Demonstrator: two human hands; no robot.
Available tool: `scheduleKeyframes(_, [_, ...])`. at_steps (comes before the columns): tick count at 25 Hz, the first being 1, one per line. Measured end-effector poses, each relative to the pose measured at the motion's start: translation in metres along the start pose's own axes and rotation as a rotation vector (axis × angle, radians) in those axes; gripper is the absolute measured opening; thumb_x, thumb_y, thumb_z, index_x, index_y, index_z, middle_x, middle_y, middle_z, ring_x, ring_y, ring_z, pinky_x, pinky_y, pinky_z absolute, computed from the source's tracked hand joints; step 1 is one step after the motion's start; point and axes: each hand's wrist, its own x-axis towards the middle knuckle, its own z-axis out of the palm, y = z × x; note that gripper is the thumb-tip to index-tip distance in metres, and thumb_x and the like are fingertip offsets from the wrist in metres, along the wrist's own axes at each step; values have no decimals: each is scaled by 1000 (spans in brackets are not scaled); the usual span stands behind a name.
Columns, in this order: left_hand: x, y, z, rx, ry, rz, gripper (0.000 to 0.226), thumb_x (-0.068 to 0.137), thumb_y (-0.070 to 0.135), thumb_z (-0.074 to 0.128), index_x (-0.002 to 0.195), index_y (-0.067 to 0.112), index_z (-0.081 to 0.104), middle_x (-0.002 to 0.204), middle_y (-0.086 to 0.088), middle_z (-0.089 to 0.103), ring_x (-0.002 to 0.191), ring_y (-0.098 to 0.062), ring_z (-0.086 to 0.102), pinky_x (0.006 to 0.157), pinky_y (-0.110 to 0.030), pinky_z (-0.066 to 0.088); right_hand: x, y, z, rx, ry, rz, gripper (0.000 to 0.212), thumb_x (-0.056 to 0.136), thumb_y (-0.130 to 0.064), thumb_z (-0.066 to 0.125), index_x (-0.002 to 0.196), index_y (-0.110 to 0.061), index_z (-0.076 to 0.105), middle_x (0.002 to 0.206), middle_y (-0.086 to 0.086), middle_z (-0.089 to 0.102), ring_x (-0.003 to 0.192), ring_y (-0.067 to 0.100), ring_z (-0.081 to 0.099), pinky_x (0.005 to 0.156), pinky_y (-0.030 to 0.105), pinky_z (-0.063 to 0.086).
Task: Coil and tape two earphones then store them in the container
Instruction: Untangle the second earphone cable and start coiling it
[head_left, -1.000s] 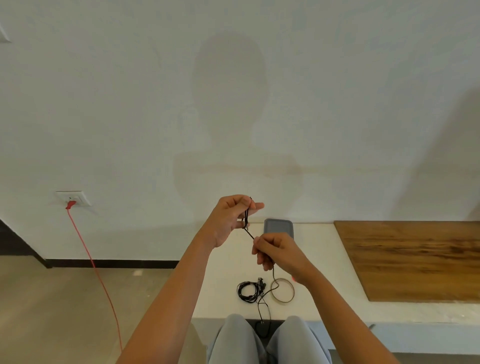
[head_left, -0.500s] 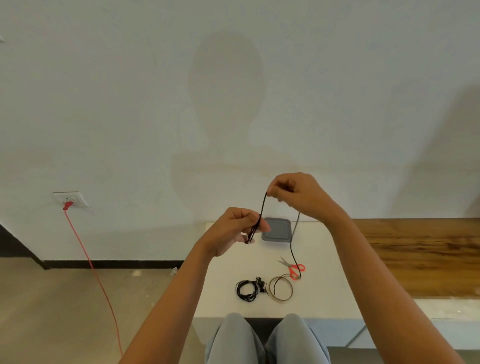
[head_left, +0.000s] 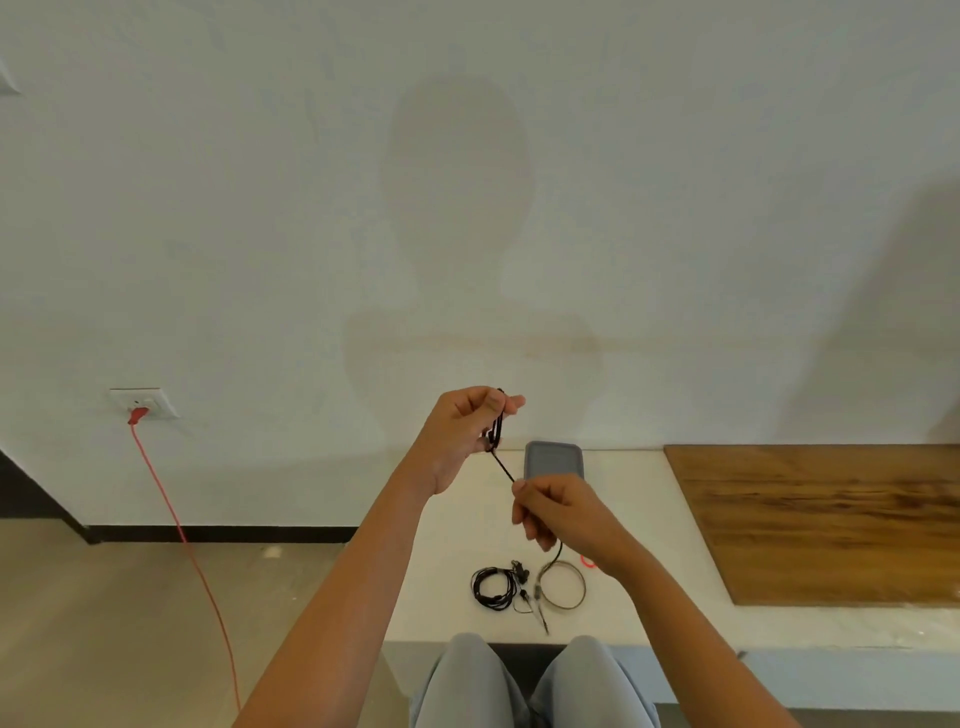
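My left hand (head_left: 462, 431) is raised above the white table (head_left: 447, 577) and pinches several black loops of an earphone cable (head_left: 497, 431). A taut stretch of that cable runs down to my right hand (head_left: 558, 512), which grips it lower and to the right. The cable's free end hangs from my right hand to the table near the tape roll (head_left: 563, 586). A second black earphone (head_left: 493, 587) lies coiled on the table left of the roll. The grey container (head_left: 553, 458), lid on, stands at the table's far edge, partly behind my right hand.
Red scissors (head_left: 588, 561) peek out from under my right wrist. A wooden board (head_left: 821, 519) covers the table's right part. A red cord (head_left: 176, 519) hangs from a wall socket (head_left: 141, 402) at the left. My knees (head_left: 530, 680) are under the table's near edge.
My right hand came down from above my left hand to below and right of it, laying another loop of cable over my left hand's fingers. My left hand rose slightly.
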Motion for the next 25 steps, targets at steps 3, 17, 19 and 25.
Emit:
scheduleKeyframes(3, [-6,-10,1,123,-20,-38,27,97,32,53,81,19,69,101,2,74,98,-12,66,81,-38,46,-4,-30,-17,-39,73,-79,34,94,-26,57,70,-4,67,54,3,61,48,16,52,51,23,46])
scheduleKeyframes(17, [-20,16,18,-331,-108,-95,29,99,11,41,78,12,61,78,-11,72,110,-38,63,90,-63,47,53,-17,-36,135,137,-84,19,93,-11,56,79,-3,66,55,-1,54,49,11,45,52,26,38])
scheduleKeyframes(19, [-17,17,16,-345,-87,-95,28,100,12,41,79,12,60,90,-19,72,109,-38,62,90,-65,46,45,-2,-18,203,111,-6,30,98,-23,51,76,-8,63,54,-2,56,48,12,47,52,25,37])
scheduleKeyframes(25, [1,19,2,-391,50,-50,22,98,15,48,80,13,61,113,-15,70,116,-24,62,93,-63,46,11,28,10,173,1,99,50,98,-44,42,77,-7,68,61,3,61,50,13,51,52,22,44])
